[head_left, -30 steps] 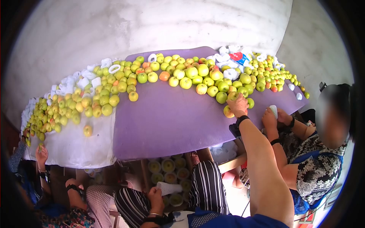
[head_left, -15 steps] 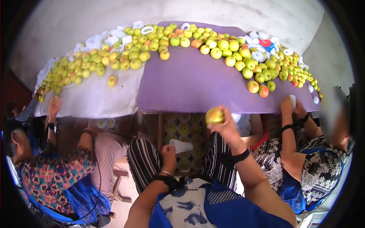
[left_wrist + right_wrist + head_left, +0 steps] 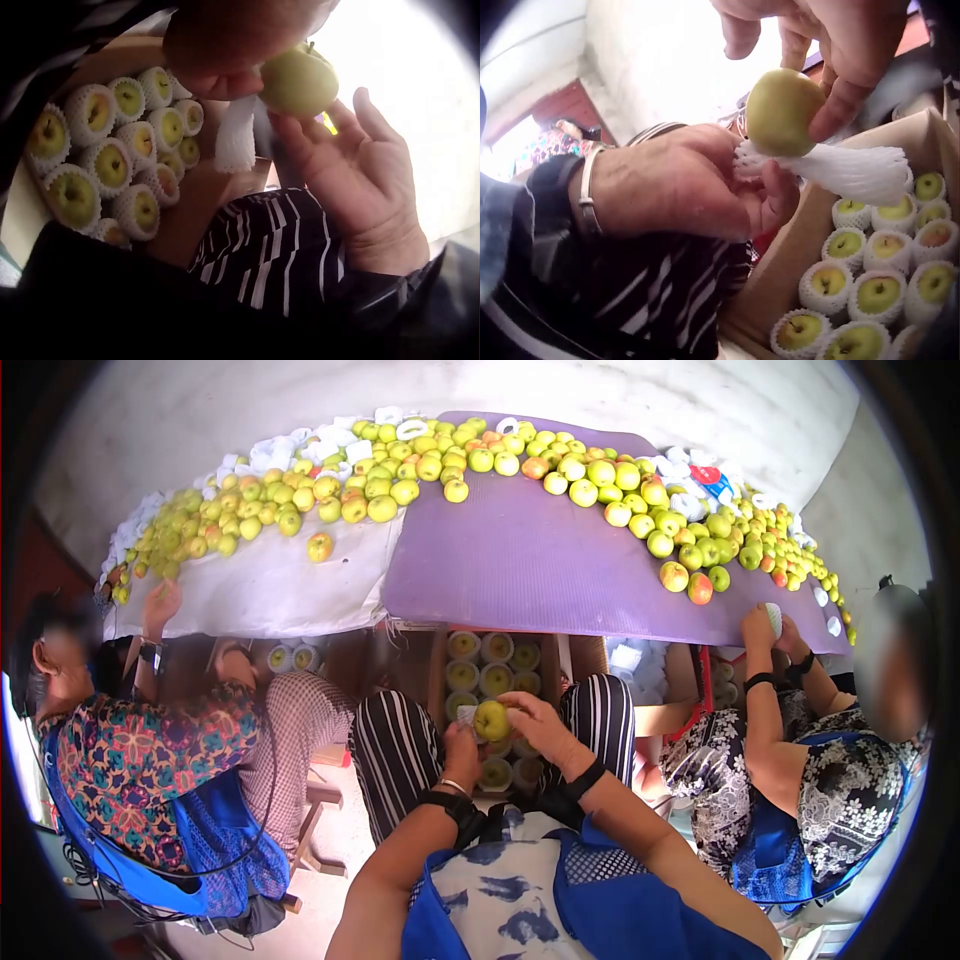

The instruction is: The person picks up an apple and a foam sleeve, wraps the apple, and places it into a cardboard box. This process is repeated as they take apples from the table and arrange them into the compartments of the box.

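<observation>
My left hand (image 3: 462, 755) grips a white foam net sleeve (image 3: 862, 171), which hangs out beyond its curled fingers over the box. A yellow-green apple (image 3: 491, 721) sits right at the sleeve's near end, its stem showing in the left wrist view. The fingers of my right hand (image 3: 356, 180) touch the apple's side, with the thumb standing apart from it. Below both hands is a cardboard box (image 3: 761, 315) of apples in foam nets (image 3: 877, 292).
Loose apples (image 3: 380, 508) spread along the back of the table with a purple mat (image 3: 520, 560). White foam nets (image 3: 275, 455) lie behind them. People sit on both sides, one in a flowered shirt (image 3: 150, 770). A box of white packing (image 3: 640, 670) stands to the right.
My right hand has taken an apple from the table and brought it down to the sleeve in my left hand. The view has tilted lower.
</observation>
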`<state>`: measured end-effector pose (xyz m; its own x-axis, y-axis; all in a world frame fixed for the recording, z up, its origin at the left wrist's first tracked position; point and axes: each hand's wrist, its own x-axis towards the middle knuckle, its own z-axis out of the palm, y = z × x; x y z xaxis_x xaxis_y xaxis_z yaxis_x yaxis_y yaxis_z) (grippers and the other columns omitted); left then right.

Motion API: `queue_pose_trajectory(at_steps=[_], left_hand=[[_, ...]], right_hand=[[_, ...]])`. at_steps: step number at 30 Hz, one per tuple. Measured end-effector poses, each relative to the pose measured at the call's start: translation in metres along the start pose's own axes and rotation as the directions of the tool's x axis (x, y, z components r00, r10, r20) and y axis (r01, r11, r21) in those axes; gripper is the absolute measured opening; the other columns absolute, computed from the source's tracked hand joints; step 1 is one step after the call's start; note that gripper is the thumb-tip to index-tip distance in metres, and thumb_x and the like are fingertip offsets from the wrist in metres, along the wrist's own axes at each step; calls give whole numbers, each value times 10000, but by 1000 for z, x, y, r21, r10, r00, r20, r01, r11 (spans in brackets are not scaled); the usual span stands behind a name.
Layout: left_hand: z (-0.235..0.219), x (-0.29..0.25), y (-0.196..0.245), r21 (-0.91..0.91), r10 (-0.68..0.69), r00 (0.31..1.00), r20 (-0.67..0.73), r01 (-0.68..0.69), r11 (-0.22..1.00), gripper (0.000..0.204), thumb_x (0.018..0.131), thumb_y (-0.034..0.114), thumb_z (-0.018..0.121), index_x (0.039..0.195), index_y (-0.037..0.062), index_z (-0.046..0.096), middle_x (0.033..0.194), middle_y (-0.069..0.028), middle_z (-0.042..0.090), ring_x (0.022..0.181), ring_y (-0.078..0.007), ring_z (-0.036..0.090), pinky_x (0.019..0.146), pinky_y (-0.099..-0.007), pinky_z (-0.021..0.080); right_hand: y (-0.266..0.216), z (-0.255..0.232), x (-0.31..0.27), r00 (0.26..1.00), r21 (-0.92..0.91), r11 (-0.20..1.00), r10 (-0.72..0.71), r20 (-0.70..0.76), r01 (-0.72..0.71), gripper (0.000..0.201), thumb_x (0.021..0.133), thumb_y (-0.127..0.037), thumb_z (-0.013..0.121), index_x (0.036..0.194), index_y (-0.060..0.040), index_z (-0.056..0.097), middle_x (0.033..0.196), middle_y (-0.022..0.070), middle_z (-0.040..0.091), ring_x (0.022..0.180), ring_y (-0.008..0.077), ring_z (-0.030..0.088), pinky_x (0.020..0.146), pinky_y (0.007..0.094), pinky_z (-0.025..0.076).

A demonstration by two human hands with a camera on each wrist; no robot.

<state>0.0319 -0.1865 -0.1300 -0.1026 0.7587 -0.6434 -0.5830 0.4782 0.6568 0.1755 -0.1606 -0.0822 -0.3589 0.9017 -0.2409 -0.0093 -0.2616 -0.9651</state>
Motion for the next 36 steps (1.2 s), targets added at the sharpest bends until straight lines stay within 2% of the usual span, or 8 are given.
queue_pose_trajectory(at_steps=[4,6,13,16,19,24,31,36], left_hand=[[-2,-5,3,57,98,989,109,-104,993,232,850,149,376,1058,103,466,954,-50,564,808,-160,580,587,-279,470],[-3,-4,2,-25,123,983,133,-120,992,211,853,140,380,1034,90,477,951,-54,566,823,-160,581,616,-292,480],[-5,-6,2,-1,260,946,194,-265,964,172,855,122,413,991,48,489,911,-64,578,793,-170,585,692,-281,479],[-5,-9,2,36,260,951,166,-270,962,149,847,106,439,963,36,500,893,-60,581,772,-154,574,692,-273,471],[-9,0,-4,230,406,903,141,-428,874,117,828,86,483,924,26,516,866,-55,581,748,-132,556,670,-265,459],[-12,-1,-2,344,461,886,-56,-416,842,112,761,71,599,822,9,529,749,-32,550,662,-102,511,607,-243,427],[-13,12,-11,537,561,823,-85,-437,722,178,698,123,662,689,17,519,635,-15,505,580,-101,465,547,-265,411],[-8,1,-9,449,571,816,91,-545,708,144,727,110,660,705,30,541,662,9,528,579,-64,464,510,-220,392]], right_hand=[[-3,-4,-5,1000,-43,999,0,2,1,365,814,-169,573,1136,-8,508,1008,51,571,841,113,550,703,235,468],[4,-5,-4,982,184,971,131,136,-155,442,803,-194,606,1181,-3,480,1015,52,569,876,131,554,713,253,475],[-5,-2,-15,925,226,933,201,323,-281,507,783,-210,636,1211,-1,461,1029,54,567,893,144,556,711,267,476],[0,-4,-14,906,224,921,227,357,-319,496,767,-188,649,1192,-3,471,1010,57,574,900,155,562,743,284,467],[13,-8,-8,907,337,880,205,369,-336,444,759,-157,645,1148,-2,495,995,58,580,895,163,566,755,297,463],[4,-14,-9,973,606,773,61,223,-188,445,758,-194,639,1122,18,496,1014,69,576,906,179,559,798,307,443],[7,-3,-12,909,626,737,-38,415,-255,506,758,-250,628,1171,-4,472,1091,75,545,1019,186,500,908,337,366],[10,0,-14,870,515,754,150,469,-408,490,754,-277,615,1164,-41,487,1080,55,552,998,181,509,867,352,382]])
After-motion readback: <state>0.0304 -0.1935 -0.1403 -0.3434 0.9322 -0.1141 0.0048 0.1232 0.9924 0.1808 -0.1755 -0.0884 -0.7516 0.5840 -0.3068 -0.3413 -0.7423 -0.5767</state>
